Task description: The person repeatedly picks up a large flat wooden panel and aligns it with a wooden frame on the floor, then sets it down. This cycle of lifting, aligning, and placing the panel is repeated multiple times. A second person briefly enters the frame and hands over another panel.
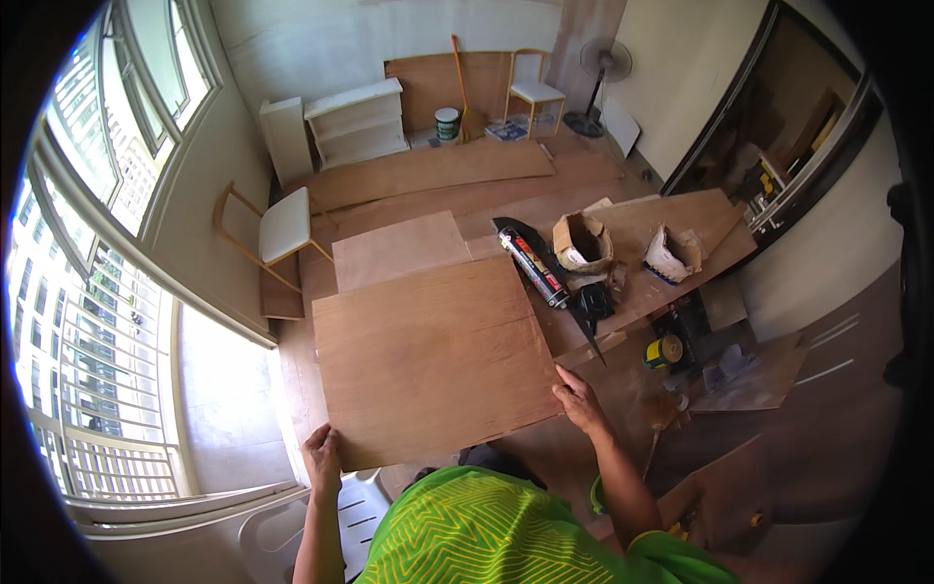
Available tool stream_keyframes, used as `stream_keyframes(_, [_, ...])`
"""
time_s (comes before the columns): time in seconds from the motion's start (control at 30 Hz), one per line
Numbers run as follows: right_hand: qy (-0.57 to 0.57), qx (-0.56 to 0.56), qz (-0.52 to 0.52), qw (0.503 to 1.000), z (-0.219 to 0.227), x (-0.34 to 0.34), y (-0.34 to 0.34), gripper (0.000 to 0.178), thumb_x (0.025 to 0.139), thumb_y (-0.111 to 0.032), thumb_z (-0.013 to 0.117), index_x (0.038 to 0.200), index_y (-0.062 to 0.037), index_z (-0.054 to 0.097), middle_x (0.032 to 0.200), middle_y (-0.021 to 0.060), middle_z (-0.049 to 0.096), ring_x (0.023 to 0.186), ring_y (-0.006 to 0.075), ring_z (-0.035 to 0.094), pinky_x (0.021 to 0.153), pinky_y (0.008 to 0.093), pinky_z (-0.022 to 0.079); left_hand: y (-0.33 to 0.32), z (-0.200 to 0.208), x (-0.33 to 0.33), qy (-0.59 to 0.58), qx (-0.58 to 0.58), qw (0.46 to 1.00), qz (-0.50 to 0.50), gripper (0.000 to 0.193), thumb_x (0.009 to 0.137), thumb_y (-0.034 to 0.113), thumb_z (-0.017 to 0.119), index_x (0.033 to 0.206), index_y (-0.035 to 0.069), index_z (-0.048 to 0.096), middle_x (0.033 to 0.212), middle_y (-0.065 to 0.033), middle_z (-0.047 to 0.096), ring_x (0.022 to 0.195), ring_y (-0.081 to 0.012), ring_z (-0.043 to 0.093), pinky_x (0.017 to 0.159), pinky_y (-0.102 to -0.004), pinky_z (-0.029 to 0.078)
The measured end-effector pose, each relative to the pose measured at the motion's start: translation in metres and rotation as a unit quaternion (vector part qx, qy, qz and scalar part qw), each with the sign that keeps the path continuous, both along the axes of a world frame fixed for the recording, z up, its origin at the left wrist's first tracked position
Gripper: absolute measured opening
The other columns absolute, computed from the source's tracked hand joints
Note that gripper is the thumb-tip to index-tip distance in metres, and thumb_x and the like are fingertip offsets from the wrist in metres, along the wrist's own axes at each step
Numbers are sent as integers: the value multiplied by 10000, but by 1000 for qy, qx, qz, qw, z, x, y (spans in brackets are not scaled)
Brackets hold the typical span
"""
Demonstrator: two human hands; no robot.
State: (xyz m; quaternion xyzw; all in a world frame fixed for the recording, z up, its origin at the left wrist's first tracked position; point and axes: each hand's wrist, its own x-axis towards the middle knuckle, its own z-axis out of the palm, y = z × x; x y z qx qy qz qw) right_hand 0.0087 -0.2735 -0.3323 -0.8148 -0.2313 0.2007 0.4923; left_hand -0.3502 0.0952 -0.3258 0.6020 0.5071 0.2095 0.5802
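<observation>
Between my two hands I hold a flat, rectangular plywood sheet (pixel 433 355), raised in front of my body. My left hand (pixel 321 457) grips its near left corner, the thumb on top. At the near right edge, my right hand (pixel 582 399) is closed on the sheet with its fingers partly beneath. Beyond it lies another plywood piece (pixel 404 251), partly covered by the held sheet. Just to the right, a sealant cartridge (pixel 532 268) and a handsaw (pixel 587 336) rest on a plywood-topped work surface (pixel 642 229).
Two cut-open containers (pixel 582 243) stand on the work surface. A white-seated chair (pixel 285 226) is at left, near the windows. Low on the right are a yellow-green tin (pixel 664 352) and loose boards (pixel 749 375). White shelves (pixel 355 122), a bucket (pixel 448 124) and a fan (pixel 598 83) stand far back.
</observation>
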Motion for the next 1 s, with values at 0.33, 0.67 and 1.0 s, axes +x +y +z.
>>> stream_keyframes(0.33, [-36,-34,5,999,29,18,32,503,1012,-257,610,1432,-6,492,1132,225,523,961,358,604,860,423,513,6,18,28,18,-27,999,30,204,1005,173,611,1083,1,688,902,-5,676,789,-80,580,738,-240,467])
stream_keyframes(0.67, [-82,38,-11,996,11,23,33,542,985,-216,648,1460,-13,482,1114,202,534,1005,342,574,885,412,490,20,37,35,115,-78,990,33,259,1018,278,587,998,33,668,840,-11,644,759,-99,582,706,-252,466])
stream_keyframes(1.0, [245,28,-82,966,9,14,32,630,969,-258,699,1434,19,376,1116,148,629,1010,222,617,902,371,500,112,3,82,124,-125,984,-7,587,1040,591,435,899,55,628,650,-4,471,567,-140,483,492,-344,416])
